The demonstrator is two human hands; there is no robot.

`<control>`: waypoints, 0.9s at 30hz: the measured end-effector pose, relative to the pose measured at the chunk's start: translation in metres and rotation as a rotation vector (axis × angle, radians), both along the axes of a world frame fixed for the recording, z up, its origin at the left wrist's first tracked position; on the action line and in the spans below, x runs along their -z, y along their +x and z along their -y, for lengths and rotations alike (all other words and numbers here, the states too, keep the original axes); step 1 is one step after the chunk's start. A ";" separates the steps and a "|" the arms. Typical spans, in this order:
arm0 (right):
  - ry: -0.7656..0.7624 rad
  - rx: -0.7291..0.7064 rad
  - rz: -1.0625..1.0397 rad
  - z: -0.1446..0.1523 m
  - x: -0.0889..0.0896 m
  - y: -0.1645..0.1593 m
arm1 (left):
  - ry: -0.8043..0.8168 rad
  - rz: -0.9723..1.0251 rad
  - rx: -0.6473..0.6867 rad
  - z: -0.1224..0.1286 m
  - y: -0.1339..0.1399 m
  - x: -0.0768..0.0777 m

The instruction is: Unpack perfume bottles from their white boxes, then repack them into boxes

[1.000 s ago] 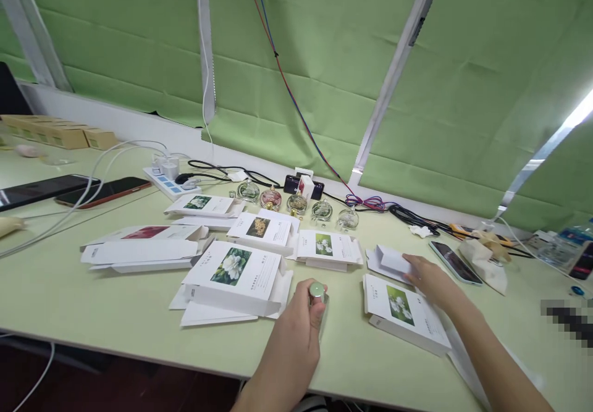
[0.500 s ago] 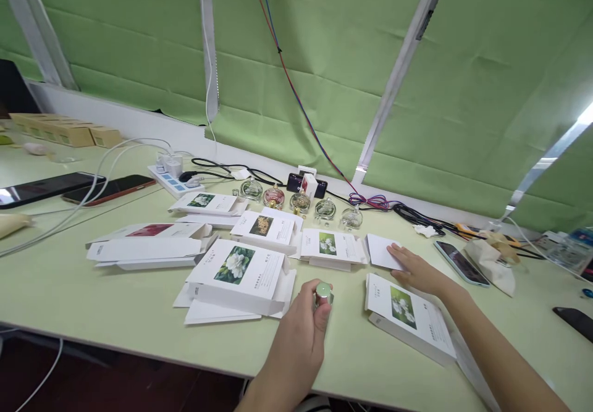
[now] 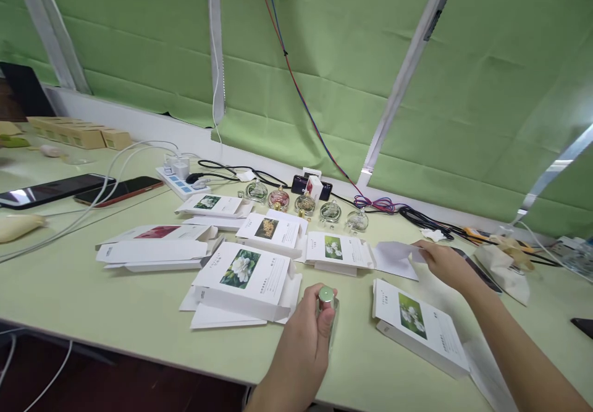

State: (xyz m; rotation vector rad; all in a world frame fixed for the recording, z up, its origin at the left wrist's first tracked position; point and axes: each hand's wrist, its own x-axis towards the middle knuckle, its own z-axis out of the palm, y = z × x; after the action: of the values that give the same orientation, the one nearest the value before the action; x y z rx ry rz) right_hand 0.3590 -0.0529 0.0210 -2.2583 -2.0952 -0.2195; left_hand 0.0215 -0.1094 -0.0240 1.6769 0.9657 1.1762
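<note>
Left hand (image 3: 303, 332) curls in a grip; right hand (image 3: 442, 264) pinches, its arm (image 3: 519, 344) outstretched

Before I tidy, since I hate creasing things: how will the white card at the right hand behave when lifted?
The white card probably bends easily: its flap rises at the right hand. It looks thin, so likely light.

No wording is legible: the characters on the flat white flower-printed cardboard box (image 3: 252, 276) left of centre and the green-pictured white cardboard box (image 3: 419, 322) at lower right are too small.
</note>
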 end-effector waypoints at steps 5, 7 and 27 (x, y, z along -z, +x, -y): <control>-0.061 -0.054 -0.026 -0.001 0.009 0.001 | 0.009 -0.004 0.004 0.000 0.001 0.000; -0.075 -0.054 -0.032 -0.006 0.015 0.002 | 0.007 -0.009 0.000 0.000 0.001 0.000; -0.193 -0.053 -0.180 0.014 0.035 -0.015 | 0.105 -0.118 0.123 -0.001 -0.004 0.000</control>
State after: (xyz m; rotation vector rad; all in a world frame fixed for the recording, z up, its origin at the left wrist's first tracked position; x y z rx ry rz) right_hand 0.3440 -0.0671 -0.0142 -2.2208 -2.1605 0.1896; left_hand 0.0178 -0.1080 -0.0237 1.8799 0.8717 1.0721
